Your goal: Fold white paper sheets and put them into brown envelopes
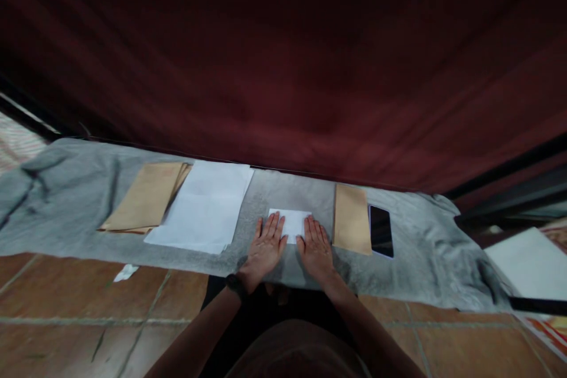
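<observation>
Torso (292,345) showing at bottom; left hand (266,246) and right hand (316,252) lying flat, grasping nothing, apparently smoothing white paper (294,224) resting between sheets (204,207) and envelope (352,218) on cloth (296,188); next move seemingly calling for even pressure

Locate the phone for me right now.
In the head view, the phone lies on the grey cloth, right of centre, just right of the brown paper beside the right hand.

My left hand (266,246) and right hand (316,249) lie flat, palms down, fingers (272,224) pointing ahead, thumbs (282,244) turned inward, forearms (206,328) converging forward.
</observation>
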`<state>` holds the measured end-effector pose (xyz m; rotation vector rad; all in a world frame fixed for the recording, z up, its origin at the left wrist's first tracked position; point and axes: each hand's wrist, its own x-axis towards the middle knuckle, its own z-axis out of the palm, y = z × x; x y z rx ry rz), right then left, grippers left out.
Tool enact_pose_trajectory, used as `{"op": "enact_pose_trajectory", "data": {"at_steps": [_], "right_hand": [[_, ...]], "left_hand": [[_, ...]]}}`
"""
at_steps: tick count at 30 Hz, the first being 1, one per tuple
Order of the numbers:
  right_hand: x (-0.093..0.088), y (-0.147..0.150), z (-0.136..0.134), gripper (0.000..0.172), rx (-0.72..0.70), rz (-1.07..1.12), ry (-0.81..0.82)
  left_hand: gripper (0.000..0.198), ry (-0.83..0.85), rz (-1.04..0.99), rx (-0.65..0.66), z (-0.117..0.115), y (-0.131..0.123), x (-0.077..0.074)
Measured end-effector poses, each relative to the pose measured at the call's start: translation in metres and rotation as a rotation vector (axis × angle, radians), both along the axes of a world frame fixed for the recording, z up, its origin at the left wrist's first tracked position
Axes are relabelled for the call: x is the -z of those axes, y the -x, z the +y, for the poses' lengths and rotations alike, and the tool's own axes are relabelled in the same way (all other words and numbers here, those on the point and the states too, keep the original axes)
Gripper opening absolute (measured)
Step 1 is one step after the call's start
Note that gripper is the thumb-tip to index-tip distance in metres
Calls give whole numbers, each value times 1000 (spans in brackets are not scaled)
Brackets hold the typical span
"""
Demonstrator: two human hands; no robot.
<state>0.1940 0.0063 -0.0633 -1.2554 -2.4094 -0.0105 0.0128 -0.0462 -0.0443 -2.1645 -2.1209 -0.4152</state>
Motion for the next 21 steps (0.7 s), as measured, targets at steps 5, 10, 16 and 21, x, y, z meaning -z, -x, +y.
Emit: {"op": "enact_pose_trajectory", "data": {"at_steps": [5, 10, 16, 21], "right_hand": [[0, 2, -1, 58, 6, 9, 3], [-3, 3, -2, 55, 30, -8, 2], [-7, 3, -3, 56, 51, 4, 19], [-17, 17, 1, 52, 57, 43, 77]], "left_hand": [[57, 16, -37, 71, 14, -20, -2], [57, 10, -32, 25, 19, -21, 5], [60, -27, -29, -37, 6, 11, 8], [60, -22, -33, -54, 2, 16, 7]]}}
